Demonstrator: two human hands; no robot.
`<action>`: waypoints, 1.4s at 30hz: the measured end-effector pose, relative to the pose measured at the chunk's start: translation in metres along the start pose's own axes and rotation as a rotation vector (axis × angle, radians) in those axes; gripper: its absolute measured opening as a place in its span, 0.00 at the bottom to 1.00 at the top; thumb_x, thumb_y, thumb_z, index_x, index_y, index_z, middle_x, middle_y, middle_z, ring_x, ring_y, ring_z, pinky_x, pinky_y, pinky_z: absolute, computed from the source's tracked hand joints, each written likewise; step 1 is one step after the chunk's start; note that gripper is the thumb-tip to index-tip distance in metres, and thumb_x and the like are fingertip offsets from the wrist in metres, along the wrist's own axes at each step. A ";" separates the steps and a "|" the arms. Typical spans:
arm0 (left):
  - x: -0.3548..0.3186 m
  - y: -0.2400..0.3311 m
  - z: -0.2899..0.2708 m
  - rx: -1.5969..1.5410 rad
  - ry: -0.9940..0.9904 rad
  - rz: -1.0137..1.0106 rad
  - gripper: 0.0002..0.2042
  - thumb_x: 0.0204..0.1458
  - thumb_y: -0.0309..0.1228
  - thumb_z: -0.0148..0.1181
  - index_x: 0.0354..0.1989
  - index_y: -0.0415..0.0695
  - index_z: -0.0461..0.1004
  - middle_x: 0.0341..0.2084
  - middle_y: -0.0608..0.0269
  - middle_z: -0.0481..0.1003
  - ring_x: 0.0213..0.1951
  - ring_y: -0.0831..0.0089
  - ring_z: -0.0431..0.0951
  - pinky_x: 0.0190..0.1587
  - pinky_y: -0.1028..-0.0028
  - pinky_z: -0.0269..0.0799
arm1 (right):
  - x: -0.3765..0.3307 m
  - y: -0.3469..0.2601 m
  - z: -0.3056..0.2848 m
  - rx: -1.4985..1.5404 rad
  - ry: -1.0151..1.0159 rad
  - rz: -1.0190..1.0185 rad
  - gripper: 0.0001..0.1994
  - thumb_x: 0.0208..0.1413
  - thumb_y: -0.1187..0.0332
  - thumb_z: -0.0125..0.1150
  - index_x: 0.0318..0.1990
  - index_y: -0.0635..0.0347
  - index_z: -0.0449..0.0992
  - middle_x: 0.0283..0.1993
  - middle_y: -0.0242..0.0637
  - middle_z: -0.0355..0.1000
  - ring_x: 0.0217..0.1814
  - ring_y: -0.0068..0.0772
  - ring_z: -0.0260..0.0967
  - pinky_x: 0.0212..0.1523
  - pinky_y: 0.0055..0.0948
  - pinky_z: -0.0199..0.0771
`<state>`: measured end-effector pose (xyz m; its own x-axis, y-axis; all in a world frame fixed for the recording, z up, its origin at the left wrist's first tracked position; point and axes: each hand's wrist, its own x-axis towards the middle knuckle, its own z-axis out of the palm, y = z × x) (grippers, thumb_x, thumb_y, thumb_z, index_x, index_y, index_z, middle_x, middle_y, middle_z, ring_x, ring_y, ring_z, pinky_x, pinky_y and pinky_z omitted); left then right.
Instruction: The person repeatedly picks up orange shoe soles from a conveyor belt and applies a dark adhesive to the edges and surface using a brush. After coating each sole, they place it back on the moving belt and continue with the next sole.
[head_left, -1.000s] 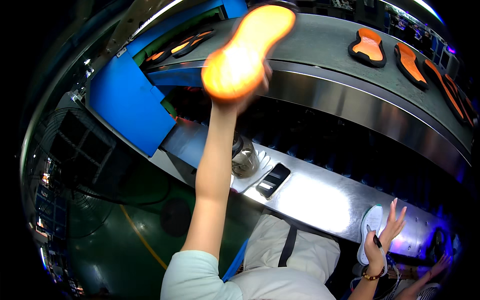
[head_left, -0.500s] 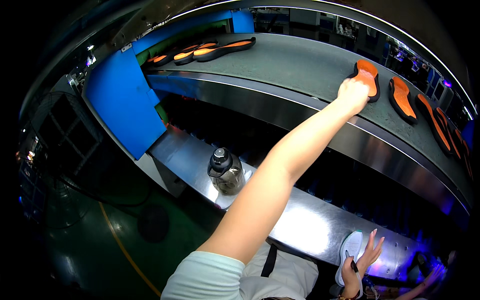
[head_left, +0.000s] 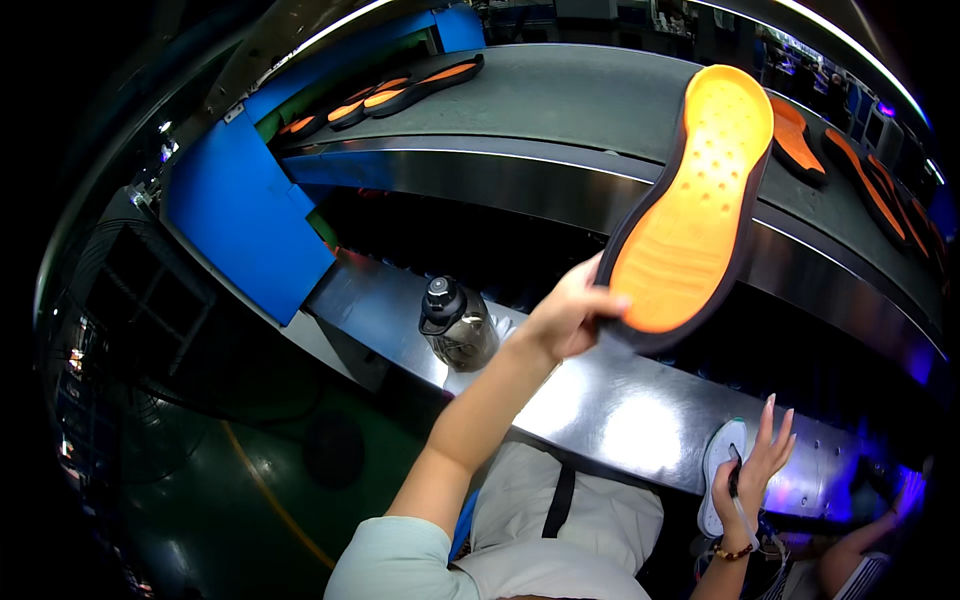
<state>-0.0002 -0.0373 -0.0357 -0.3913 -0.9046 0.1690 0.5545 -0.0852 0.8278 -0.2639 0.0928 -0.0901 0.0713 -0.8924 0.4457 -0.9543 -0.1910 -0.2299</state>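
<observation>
My left hand (head_left: pixel 575 312) grips the toe end of a shoe sole (head_left: pixel 690 210) by its edge. The sole has a black rim and an orange inner face with small dimples, and it is raised off the conveyor belt in front of me. At lower right, my right hand (head_left: pixel 757 478) holds a black pen-like tool (head_left: pixel 734 476) against the palm with the thumb, its other fingers stretched out. A pale cord runs down beside that wrist. Right beside this hand, a white shoe sole (head_left: pixel 713 490) rests at the metal ledge, partly covered by the fingers.
More orange-and-black soles (head_left: pixel 865 180) lie on the grey belt (head_left: pixel 560 95) at right, others (head_left: pixel 425 85) at far left by a blue machine housing (head_left: pixel 235 210). A dark bottle (head_left: pixel 460 325) stands on the metal ledge (head_left: pixel 640 425). Another person's arm (head_left: pixel 865 545) shows at lower right.
My left hand has lifted the sole off the belt and drawn it toward me, tilting its orange face up. The right hand still holds the black tool, its fingers spread wider.
</observation>
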 end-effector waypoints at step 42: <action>-0.116 -0.055 -0.041 -0.192 0.314 -0.237 0.32 0.25 0.15 0.39 0.50 0.27 0.55 0.48 0.40 0.63 0.50 0.52 0.65 0.54 0.61 0.59 | -0.016 0.009 0.005 0.159 -0.114 -0.314 0.23 0.40 0.74 0.53 0.50 0.59 0.65 0.49 0.40 0.65 0.54 0.37 0.59 0.55 0.39 0.48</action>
<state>0.0448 0.0553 -0.1222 -0.2986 -0.9312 -0.2089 0.6144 -0.3551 0.7046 -0.2726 0.1035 -0.1038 0.3937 -0.8183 0.4188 -0.8243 -0.5159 -0.2332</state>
